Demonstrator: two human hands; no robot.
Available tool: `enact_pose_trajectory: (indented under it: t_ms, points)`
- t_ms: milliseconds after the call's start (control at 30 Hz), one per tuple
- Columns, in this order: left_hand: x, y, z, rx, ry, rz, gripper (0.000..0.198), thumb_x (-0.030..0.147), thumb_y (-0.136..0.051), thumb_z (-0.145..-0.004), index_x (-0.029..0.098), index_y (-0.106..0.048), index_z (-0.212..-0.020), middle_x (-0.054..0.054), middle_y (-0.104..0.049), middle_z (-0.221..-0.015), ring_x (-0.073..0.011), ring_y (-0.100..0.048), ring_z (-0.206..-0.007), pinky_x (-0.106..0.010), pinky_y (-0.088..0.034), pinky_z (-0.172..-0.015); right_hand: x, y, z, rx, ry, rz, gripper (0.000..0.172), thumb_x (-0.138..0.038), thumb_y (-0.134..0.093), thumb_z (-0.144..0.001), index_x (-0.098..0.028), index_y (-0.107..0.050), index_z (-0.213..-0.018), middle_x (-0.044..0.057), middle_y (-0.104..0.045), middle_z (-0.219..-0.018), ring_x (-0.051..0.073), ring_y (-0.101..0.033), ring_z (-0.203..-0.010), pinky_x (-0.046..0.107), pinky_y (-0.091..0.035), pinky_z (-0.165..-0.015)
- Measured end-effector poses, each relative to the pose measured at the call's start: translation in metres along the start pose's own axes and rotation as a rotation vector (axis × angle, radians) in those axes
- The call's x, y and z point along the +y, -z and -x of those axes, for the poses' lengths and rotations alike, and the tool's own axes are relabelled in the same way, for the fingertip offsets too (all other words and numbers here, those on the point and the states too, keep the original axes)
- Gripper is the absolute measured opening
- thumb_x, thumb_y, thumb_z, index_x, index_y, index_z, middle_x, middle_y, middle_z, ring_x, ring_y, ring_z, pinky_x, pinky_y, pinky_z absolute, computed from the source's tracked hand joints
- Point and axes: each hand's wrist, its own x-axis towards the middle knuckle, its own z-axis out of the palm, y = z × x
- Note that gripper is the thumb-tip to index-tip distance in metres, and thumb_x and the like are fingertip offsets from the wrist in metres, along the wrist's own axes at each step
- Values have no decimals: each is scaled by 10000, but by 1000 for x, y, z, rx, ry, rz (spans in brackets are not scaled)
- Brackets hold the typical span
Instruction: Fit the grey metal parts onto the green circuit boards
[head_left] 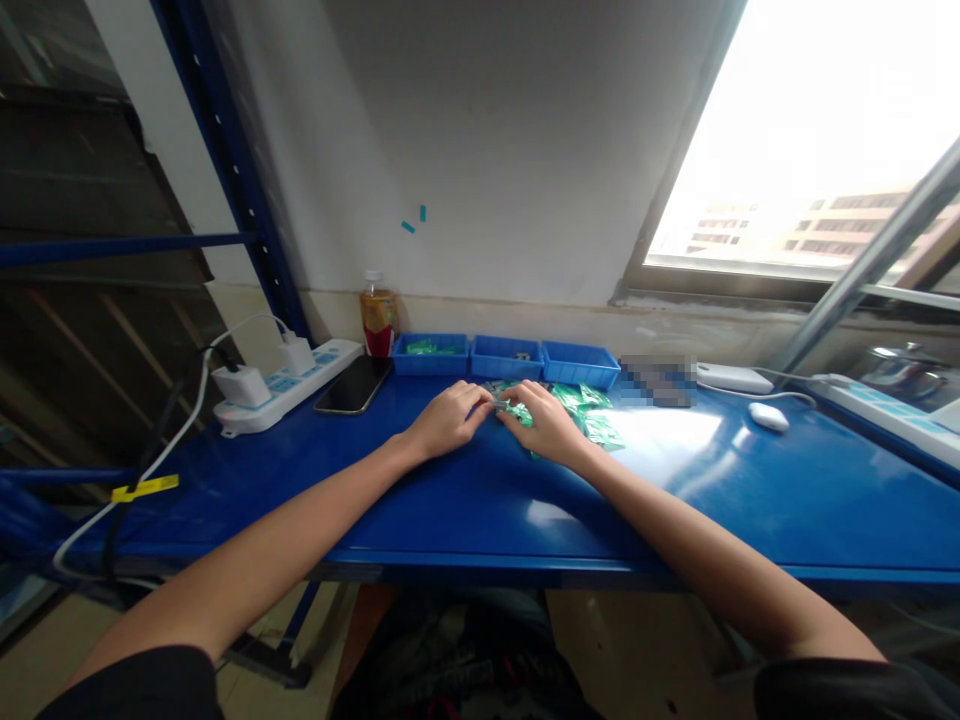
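Observation:
My left hand [448,420] and my right hand [544,425] meet over the blue table, fingertips nearly touching. Thumb and fingers of each are closed in a pinch at a small pale item [499,404], too small and blurred to name. Shiny green packets [600,428] lie in a loose pile beside and behind my right hand, which partly hides them. Just beyond my hands, three blue bins stand in a row. Green pieces lie in the left bin [430,366], a few small greyish pieces in the middle bin [507,368]; the right bin [579,378] shows no contents.
Left of the bins are a drink bottle [379,318], a phone [355,386] and a white power strip [289,385] with plugged-in chargers. On the right lie a white power bank [733,378], a small white case [769,417] and another power strip [885,420]. A wall rises behind.

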Motion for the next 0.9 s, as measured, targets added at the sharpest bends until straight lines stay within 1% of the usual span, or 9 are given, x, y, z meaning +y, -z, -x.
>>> enact_pose_trajectory:
  t_ms: [133, 300, 433, 500, 567, 667, 800, 900]
  points:
    - [0, 0, 0, -24, -13, 9, 219, 295, -411, -938, 179, -593, -975, -57, -654, -944, -194, -563, -882, -323, -442, -819, -1, 1, 0, -6, 5, 7, 75, -260, -523, -876, -206, -568, -905, 54, -586, -875, 196, -555, -861, 331, -465, -785]
    - [1, 0, 0, -26, -39, 5, 207, 298, -487, -901, 177, -569, -1048, -45, -646, -907, -194, -562, -869, -321, -443, -799, -1, 2, -1, -8, 2, 4, 96, -240, -491, -894, -206, -564, -842, 49, -569, -846, 187, -547, -834, 319, -458, -768]
    - [0, 0, 0, -19, -57, -8, 161, 281, -514, -882, 172, -574, -985, -44, -645, -887, -194, -563, -859, -322, -444, -795, 0, 1, -1, -11, 0, -2, 120, -244, -483, -899, -205, -553, -810, 47, -567, -822, 187, -543, -819, 321, -454, -758]
    - [-1, -1, 1, -10, -59, -20, 150, 276, -507, -886, 166, -581, -954, -52, -645, -885, -194, -565, -855, -320, -447, -791, 0, 1, 0, -15, -2, -8, 103, -258, -495, -895, -209, -551, -825, 44, -572, -816, 189, -546, -819, 324, -454, -760]
    - [-2, -1, 1, 0, -58, -29, 159, 274, -494, -895, 160, -588, -955, -60, -647, -893, -194, -568, -855, -318, -449, -786, 0, 2, 0, -10, -7, -15, 74, -281, -535, -875, -212, -550, -897, 45, -580, -842, 193, -553, -831, 327, -456, -760]
    - [-2, 0, 1, 7, -55, -27, 183, 275, -465, -915, 161, -597, -971, -65, -654, -915, -192, -574, -864, -316, -452, -788, 1, 3, 0, -1, 4, -27, 163, -276, -575, -846, -215, -536, -992, 49, -582, -895, 194, -559, -856, 327, -461, -763]
    - [-2, 0, 1, 0, -60, -15, 199, 259, -443, -925, 158, -607, -973, -69, -662, -945, -191, -578, -891, -315, -454, -811, 1, 4, -1, -3, 26, -25, 68, -259, -535, -875, -216, -550, -925, 51, -582, -877, 193, -553, -856, 325, -458, -770]
    - [-2, 0, 1, -10, -68, -15, 191, 251, -468, -910, 161, -602, -1013, -65, -662, -950, -191, -579, -889, -315, -455, -811, 1, 4, -2, -3, 23, -24, 68, -264, -513, -889, -214, -556, -874, 49, -574, -849, 191, -548, -840, 323, -456, -761]
